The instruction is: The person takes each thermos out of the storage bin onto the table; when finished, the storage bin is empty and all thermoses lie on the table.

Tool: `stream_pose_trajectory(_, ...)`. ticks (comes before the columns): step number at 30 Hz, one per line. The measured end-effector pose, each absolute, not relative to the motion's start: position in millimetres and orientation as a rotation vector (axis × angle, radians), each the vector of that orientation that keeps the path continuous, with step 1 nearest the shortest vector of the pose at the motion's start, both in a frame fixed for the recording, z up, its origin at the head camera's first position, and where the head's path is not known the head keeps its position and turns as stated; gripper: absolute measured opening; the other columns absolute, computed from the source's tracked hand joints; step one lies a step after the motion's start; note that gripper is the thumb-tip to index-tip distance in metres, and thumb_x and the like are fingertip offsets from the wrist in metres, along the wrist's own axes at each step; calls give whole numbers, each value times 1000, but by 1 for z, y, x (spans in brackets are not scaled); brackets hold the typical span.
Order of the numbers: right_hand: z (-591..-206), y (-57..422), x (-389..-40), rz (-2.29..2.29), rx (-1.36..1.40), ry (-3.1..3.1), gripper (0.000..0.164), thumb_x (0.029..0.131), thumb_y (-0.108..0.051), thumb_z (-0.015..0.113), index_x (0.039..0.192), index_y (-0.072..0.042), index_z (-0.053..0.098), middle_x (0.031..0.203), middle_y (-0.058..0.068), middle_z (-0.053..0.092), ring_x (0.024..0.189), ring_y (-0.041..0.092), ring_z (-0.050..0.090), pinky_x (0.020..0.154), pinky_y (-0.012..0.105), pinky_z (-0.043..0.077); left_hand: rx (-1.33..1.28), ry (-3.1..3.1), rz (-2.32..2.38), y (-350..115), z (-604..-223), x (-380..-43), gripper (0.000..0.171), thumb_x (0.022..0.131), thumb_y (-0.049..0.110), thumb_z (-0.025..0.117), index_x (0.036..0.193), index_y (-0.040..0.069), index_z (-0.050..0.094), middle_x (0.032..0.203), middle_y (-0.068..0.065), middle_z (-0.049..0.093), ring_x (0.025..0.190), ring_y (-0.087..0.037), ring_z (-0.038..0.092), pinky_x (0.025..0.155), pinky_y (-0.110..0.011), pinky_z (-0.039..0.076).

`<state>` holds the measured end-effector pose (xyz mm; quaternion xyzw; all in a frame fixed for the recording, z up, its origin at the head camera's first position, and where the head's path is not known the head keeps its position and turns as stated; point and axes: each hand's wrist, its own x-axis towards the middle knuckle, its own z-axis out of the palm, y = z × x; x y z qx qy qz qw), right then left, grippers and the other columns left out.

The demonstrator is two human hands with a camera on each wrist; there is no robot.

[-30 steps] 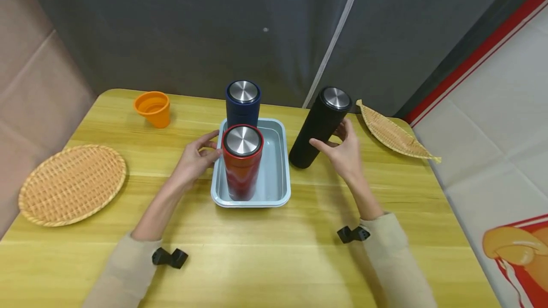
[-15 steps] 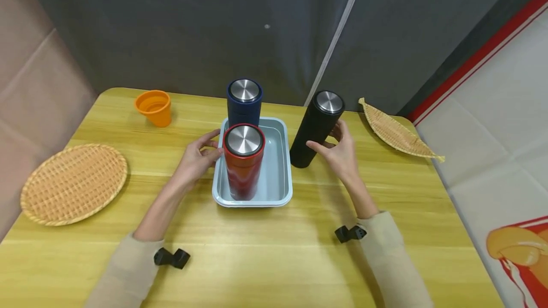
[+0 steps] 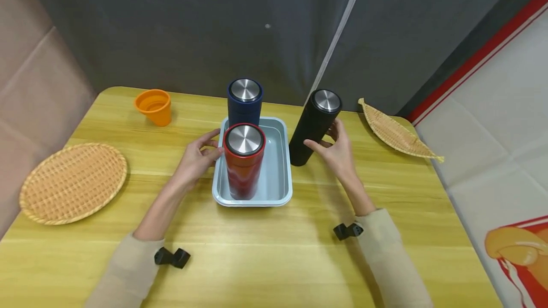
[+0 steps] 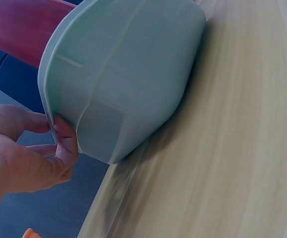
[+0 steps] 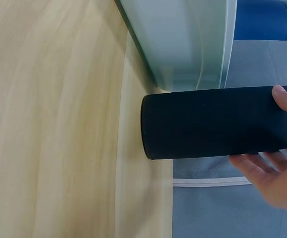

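Observation:
My left hand [image 3: 198, 158] pinches the left rim of a light blue tray [image 3: 274, 202], thumb and fingers on either side of the lip in the left wrist view. Inside the tray stand a red thermos [image 3: 243, 175] in front and a navy blue thermos [image 3: 245, 110] behind it, both with steel-topped lids. To the tray's right, my right hand [image 3: 339, 153] grips a black thermos [image 3: 309, 129] around its side. The right wrist view shows the black thermos [image 5: 198, 124] with its base close to the table and right beside the tray wall [image 5: 176, 44].
An orange cup [image 3: 157, 113] stands at the back left of the wooden table [image 3: 274, 260]. A round woven mat [image 3: 73, 184] lies on the left, and a leaf-shaped woven basket [image 3: 396, 132] sits at the back right. Grey curtain [image 3: 192, 27] hangs behind the table.
My right hand has brought the black thermos slightly left, nearer the tray, and it stands a little more upright. The left hand keeps its hold on the rim; the tray has not visibly moved.

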<state>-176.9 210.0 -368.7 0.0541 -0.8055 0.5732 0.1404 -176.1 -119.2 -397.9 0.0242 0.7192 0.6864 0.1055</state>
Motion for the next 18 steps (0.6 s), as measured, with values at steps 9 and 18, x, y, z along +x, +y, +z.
stream_pose_trajectory(9,-353,193,-157,1622,215,-2286,69,79,8,74,138,9,38,127,26,52,113,33,54,91,46,49,64,2131,2017,-120,-399,-175,56,94,3,56,147,6,39,113,-18,45,68,-7,53,63,-21,50)
stream_pose_trajectory(18,-359,191,-146,1676,222,-2232,72,82,11,70,142,11,31,137,31,43,122,40,47,97,53,43,33,2105,2025,-119,-399,-177,56,94,4,57,147,10,40,113,-14,45,67,-7,52,63,-21,49)
